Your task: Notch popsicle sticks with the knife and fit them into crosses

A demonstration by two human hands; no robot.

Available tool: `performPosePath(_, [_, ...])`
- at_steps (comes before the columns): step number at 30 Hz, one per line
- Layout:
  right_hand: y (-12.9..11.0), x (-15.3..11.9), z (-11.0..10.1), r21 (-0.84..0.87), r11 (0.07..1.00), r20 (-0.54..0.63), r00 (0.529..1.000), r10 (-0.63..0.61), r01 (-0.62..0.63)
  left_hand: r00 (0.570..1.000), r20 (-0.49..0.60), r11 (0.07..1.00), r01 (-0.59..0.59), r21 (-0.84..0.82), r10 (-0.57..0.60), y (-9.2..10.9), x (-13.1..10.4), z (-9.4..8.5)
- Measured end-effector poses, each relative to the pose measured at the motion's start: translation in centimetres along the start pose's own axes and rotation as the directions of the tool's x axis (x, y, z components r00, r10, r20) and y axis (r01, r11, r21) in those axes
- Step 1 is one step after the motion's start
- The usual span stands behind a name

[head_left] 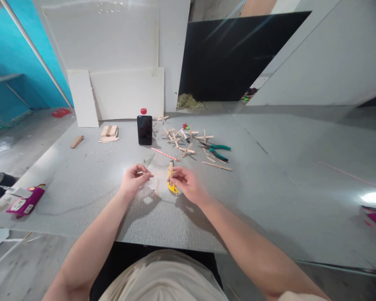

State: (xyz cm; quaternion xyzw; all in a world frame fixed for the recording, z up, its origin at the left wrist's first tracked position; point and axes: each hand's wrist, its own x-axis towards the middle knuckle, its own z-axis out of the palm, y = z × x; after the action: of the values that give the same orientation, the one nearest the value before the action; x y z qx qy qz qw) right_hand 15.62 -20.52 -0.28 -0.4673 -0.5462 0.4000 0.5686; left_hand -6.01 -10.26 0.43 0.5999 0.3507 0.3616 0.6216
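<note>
Gray tabletop (pixel 257 200) stretches beneath both hands, with green-handled pliers (pixel 214 149) lying farther back. Near the front edge, the right hand (pixel 188 182) pinches a wooden craft stick (pixel 171 172) by a yellow object (pixel 173 188); the left hand's (pixel 134 180) fingertips bunch together, their contents unclear.

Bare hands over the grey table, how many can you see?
2. The bare left hand is in front of the upright black rectangular phone, fingertips close together; the bare right hand, to its right, has a flat pale wooden stick at its fingertips. Both show plainly.
</note>
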Motion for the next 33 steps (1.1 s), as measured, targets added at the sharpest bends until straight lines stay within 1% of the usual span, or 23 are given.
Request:
performPosePath(6, [-0.2, -0.1, 0.0, -0.034, 0.999, -0.007, 1.000, -0.009, 0.009, 0.998, -0.015, 0.998, -0.064, -0.002, 0.064, 0.4, -0.2, 0.1])
performPosePath(9, [0.0, -0.1, 0.0, -0.062, 0.998, -0.010, 1.000, -0.020, 0.019, 0.997, 0.006, 0.997, -0.075, 0.013, 0.075, 0.5, -0.1, 0.1])
performPosePath(12, [0.1, -0.3, -0.1, -0.103, 0.994, -0.014, 0.999, -0.036, 0.034, 0.996, 0.062, 0.997, -0.064, 0.053, 0.061, 0.5, 0.0, 0.1])
performPosePath(14, [0.0, -0.3, -0.1, -0.141, 0.989, -0.019, 0.999, -0.047, 0.044, 0.992, 0.122, 0.994, -0.047, 0.103, 0.034, 0.3, 0.0, 0.2])
performPosePath(17, [0.0, -0.4, -0.1, -0.205, 0.978, -0.038, 0.998, -0.055, 0.046, 0.975, 0.220, 0.980, -0.017, 0.198, -0.027, -0.1, -0.2, 0.5])
performPosePath(19, [0.0, -0.4, -0.1, -0.248, 0.968, -0.053, 0.997, -0.057, 0.042, 0.965, 0.257, 0.967, -0.010, 0.256, -0.058, -0.4, -0.4, 0.7])
performPosePath(23, [0.0, -0.4, 0.1, -0.333, 0.942, -0.090, 0.994, -0.064, 0.030, 0.964, 0.259, 0.942, -0.028, 0.336, -0.064, -0.5, -0.7, 0.8])
performPosePath(27, [-0.2, -0.5, 0.4, -0.390, 0.921, -0.117, 0.991, -0.070, 0.019, 0.965, 0.259, 0.926, -0.056, 0.373, -0.046, -0.5, -0.8, 0.9])
performPosePath(33, [0.2, -0.6, 0.4, -0.404, 0.915, -0.048, 0.998, -0.041, 0.018, 0.957, 0.290, 0.916, -0.096, 0.390, -0.023, -0.7, -0.9, 1.1])
